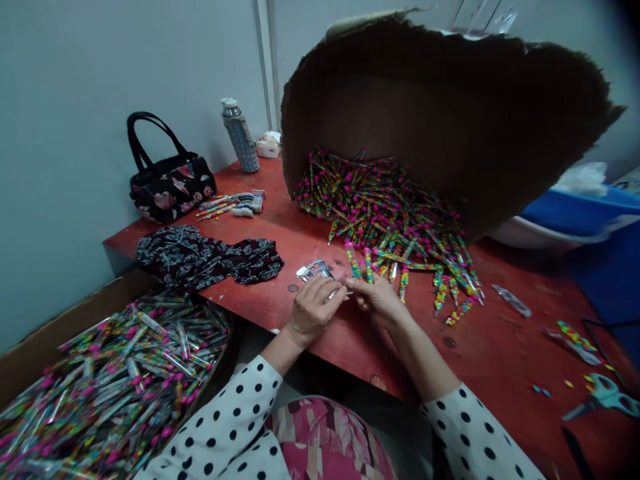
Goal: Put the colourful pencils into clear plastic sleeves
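Observation:
My left hand (313,310) is closed on a small silvery printed packet (316,269), whose top sticks out beyond the fingers near the table edge. Close beside it, my right hand (380,300) grips candy-filled tubes (369,265) with pink caps; two stand up out of the fist. Both hands' fingertips nearly meet, and what lies between them is partly hidden. Just beyond the hands, a large heap of similar tubes (385,200) spills from a tipped cardboard box (425,113) onto the red table (320,347).
At lower left, a box (55,313) holds many packed tubes (130,373). A dark patterned cloth (205,257), a floral handbag (173,187) and a flask (240,137) are on the left. Scissors (603,397), loose candies (541,391) and a blue basin (575,213) are on the right.

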The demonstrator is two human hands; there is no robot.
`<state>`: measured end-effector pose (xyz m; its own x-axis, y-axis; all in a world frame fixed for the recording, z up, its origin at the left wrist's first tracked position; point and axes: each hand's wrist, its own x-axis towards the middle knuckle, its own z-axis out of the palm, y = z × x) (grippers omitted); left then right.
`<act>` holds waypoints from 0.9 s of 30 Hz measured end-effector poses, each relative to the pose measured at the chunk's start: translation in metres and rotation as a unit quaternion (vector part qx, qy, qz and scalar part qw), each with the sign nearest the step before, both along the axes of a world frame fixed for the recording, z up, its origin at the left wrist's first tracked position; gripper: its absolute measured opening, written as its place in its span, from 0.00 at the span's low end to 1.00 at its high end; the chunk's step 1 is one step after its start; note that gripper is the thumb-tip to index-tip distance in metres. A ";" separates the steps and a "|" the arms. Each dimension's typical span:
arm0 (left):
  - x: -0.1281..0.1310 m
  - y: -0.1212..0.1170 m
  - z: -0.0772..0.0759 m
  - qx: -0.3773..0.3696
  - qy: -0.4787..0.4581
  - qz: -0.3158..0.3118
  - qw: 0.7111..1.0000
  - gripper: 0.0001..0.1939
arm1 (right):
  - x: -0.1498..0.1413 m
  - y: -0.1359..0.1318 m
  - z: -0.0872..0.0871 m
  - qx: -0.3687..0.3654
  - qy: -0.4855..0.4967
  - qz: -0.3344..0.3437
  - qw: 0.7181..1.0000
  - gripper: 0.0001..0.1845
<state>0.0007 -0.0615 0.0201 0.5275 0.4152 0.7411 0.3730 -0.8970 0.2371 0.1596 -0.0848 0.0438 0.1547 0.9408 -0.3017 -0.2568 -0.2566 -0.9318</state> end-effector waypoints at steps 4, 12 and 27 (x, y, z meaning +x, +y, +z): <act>0.004 -0.008 0.000 -0.213 -0.080 0.025 0.973 0.18 | -0.001 0.002 0.005 0.022 -0.015 -0.049 0.998 0.14; 0.019 -0.015 0.001 -0.654 -0.187 -0.097 0.726 0.19 | -0.009 0.002 0.014 0.024 0.020 -0.095 0.995 0.17; 0.027 -0.015 0.007 -0.748 -0.324 0.000 0.579 0.15 | 0.000 -0.019 -0.002 0.050 -0.115 -0.101 0.987 0.16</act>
<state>0.0273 -0.0768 0.0272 0.3406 0.8484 -0.4052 -0.2293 0.4929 0.8393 0.1601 -0.1036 0.0413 0.3966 0.9067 -0.1439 -0.0717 -0.1256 -0.9895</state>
